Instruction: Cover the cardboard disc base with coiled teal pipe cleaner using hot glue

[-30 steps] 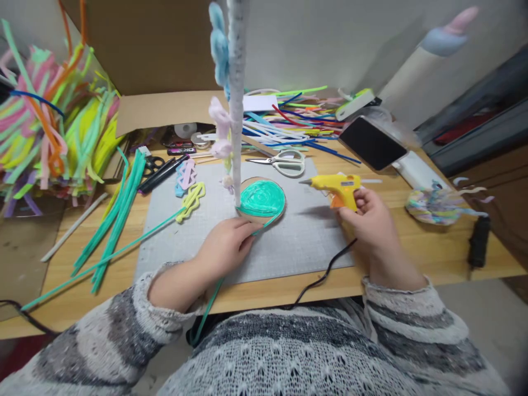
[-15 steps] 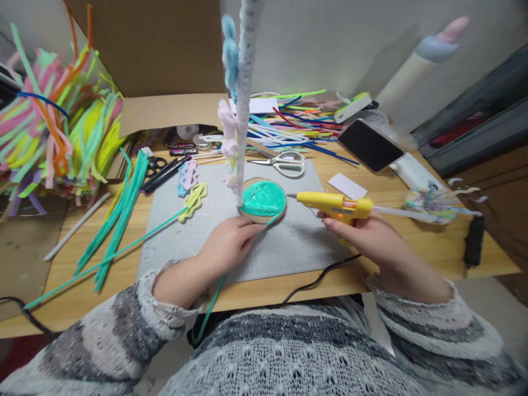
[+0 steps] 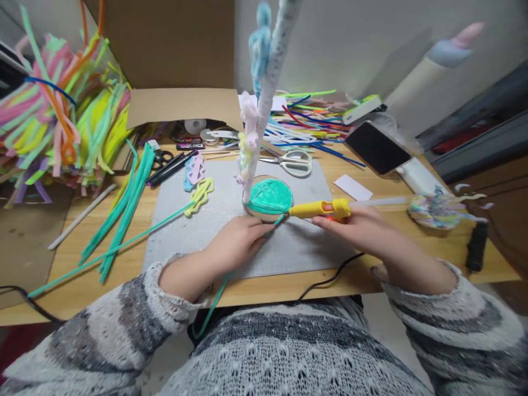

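Note:
A round base (image 3: 270, 195) covered with coiled green pipe cleaner lies on the grey cutting mat (image 3: 175, 231). From its left edge rises a tilted white wrapped post (image 3: 270, 82) with blue, pink and yellow fuzzy figures on it. My left hand (image 3: 237, 242) is closed at the base's near edge on a green pipe cleaner (image 3: 214, 302), whose tail hangs over the table edge. My right hand (image 3: 363, 225) grips a yellow glue gun (image 3: 317, 209). The gun's nozzle is at the base's near right edge, close to the green strand.
White-handled scissors (image 3: 296, 164) lie behind the base. Green pipe cleaners (image 3: 127, 209), black pens (image 3: 172, 169) and yellow and pink zigzag pieces lie left. A phone (image 3: 377, 147), white card (image 3: 352, 187) and pastel ball (image 3: 435, 210) are right. A black cord (image 3: 330, 278) crosses the front edge.
My right hand has brought the glue gun left and down, its nozzle now at the base's near right edge. The whole view has shifted slightly, and the post leans more to the right.

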Available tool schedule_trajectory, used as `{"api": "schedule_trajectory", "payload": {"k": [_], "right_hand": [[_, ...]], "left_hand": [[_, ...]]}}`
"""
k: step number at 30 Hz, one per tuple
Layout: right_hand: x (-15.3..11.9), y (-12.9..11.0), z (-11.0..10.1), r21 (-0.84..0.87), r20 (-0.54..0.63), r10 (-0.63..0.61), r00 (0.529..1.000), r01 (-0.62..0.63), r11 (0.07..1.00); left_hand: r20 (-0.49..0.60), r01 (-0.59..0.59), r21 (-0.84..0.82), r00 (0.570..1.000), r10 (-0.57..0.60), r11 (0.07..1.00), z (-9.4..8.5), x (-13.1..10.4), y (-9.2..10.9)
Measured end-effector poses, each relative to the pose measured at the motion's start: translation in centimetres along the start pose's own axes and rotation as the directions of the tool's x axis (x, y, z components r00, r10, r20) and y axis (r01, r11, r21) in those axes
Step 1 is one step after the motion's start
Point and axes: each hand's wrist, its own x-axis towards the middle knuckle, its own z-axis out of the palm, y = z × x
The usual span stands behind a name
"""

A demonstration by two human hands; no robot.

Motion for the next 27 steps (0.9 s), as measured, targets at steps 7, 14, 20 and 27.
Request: {"api": "schedule_trajectory", "payload": {"k": [7,14,20,27], "right_hand": [[0.7,-0.4,-0.2,-0.01,0.108,0.046,0.993,-0.046,0.999],[1.2,-1.4,-0.7,-0.089,0.123,0.024,0.992,-0.013,0.996],[1.3,-1.6,-0.4,-0.123,0.119,0.044,0.992,-0.03,0.992],[1.3,-1.4,0.1,-0.061,0.11,-0.004,0.994,0.011,0.998]], "left_hand": [[-0.004,-0.033,-0.003,0.999,0.033,0.999,0.0,0.0,0.1],[-0.025,-0.028,-0.022,0.999,0.027,0.999,-0.1,-0.1,0.1],[-0.024,-0.011,-0.025,1.0,0.01,1.0,0.0,-0.1,0.0],[-0.022,0.002,-0.002,1.0,-0.002,1.0,0.0,-0.1,0.0]]}}
